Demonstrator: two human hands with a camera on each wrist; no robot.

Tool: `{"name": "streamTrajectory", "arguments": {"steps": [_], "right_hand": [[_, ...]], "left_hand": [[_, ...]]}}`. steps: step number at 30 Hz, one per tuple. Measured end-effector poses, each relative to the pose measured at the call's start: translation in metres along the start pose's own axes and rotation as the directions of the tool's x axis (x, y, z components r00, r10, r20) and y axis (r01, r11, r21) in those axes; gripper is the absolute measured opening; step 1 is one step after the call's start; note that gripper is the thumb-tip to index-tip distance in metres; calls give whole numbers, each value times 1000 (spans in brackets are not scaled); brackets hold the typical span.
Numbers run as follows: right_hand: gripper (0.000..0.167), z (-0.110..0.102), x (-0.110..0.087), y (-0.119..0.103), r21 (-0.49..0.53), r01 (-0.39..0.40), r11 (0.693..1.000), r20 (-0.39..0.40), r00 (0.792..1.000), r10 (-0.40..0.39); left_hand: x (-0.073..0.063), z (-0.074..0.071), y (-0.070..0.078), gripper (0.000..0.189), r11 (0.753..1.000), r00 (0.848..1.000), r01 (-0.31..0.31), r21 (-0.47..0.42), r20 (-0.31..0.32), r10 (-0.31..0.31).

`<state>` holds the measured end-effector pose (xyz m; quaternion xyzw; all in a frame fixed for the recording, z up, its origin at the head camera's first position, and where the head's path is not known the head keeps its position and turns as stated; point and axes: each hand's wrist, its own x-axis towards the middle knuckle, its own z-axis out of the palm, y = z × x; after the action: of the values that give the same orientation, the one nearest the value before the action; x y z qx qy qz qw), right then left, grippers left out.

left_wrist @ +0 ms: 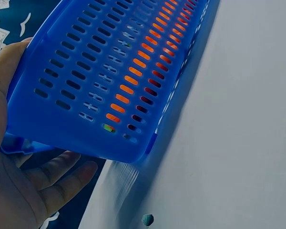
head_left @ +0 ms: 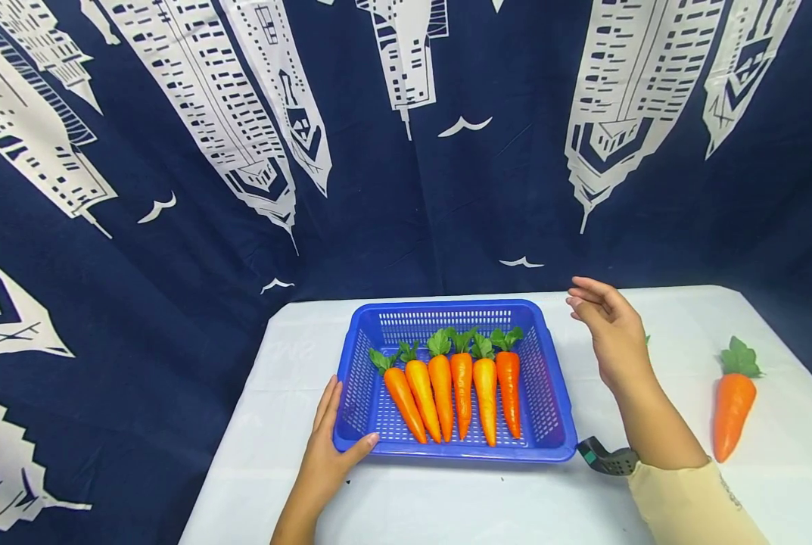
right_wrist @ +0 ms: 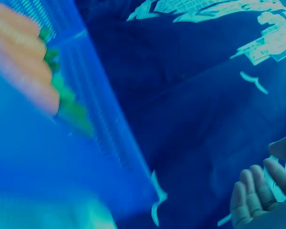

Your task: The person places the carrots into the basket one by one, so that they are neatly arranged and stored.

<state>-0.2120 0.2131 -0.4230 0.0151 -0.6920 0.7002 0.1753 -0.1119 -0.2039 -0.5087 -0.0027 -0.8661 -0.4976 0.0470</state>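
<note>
A blue plastic basket (head_left: pixel 456 453) with slotted walls stands on the white table. Inside it several orange carrots (head_left: pixel 462 393) lie side by side, leafy tops toward the back. My left hand (head_left: pixel 334 439) holds the basket's front left corner, thumb over the front rim and fingers along the left side. The left wrist view shows that hand (left_wrist: pixel 24 186) close against the slotted wall. To the right of the basket my right hand (head_left: pixel 610 325) is raised, fingers loosely bent with nothing in them. Past it, a single carrot (head_left: pixel 734 416) lies on the table.
A green leaf tip (head_left: pixel 647 340) peeks out behind the right wrist; whatever it belongs to is hidden. A dark strap (head_left: pixel 606 457) sits on that wrist. Behind the white table (head_left: pixel 440 507) hangs a navy cloth (head_left: pixel 365 250) with white building prints.
</note>
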Motion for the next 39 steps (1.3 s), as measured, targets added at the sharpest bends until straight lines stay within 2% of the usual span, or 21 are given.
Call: {"name": "streamTrajectory", "arguments": {"steps": [4, 7, 9, 11, 18, 21, 24, 30, 36, 39], "right_hand": [[40, -14, -5, 2, -22, -46, 999, -18, 999, 46], [44, -27, -9, 4, -135, -105, 985, -12, 994, 104], [49, -36, -13, 6, -242, -151, 958, -6, 988, 154], [53, -43, -16, 8, -356, -184, 916, -10, 981, 193], [59, -61, -25, 25, -500, -275, 821, -60, 957, 284], [60, -67, -28, 32, -524, -314, 792, -93, 945, 313], [61, -73, -30, 38, -526, -347, 777, -113, 933, 341], [59, -85, -34, 49, -509, -391, 767, -125, 915, 384], [64, -94, -35, 58, -477, -438, 762, -135, 894, 428], [66, -98, -36, 63, -477, -457, 751, -128, 881, 455]], "left_hand": [[0, 0, -1, 102, 1000, 1000, -4, 8, -4, 4], [0, 0, 0, 103, 1000, 1000, 0, 4, -3, 0], [0, 0, 0, 102, 1000, 1000, 4, 1, 1, -4], [1, 0, 1, 103, 1000, 1000, 9, -3, 4, -9], [0, 0, 1, 103, 1000, 1000, 17, 8, 7, -17], [1, 0, 1, 103, 1000, 1000, 16, 10, 5, -16], [1, 0, 0, 103, 1000, 1000, 13, 9, 2, -13], [0, -1, 1, 102, 1000, 1000, 18, 10, 2, -18], [0, -1, 1, 102, 1000, 1000, 19, 10, 2, -19], [0, -1, 1, 102, 1000, 1000, 16, 7, 3, -16]]}}
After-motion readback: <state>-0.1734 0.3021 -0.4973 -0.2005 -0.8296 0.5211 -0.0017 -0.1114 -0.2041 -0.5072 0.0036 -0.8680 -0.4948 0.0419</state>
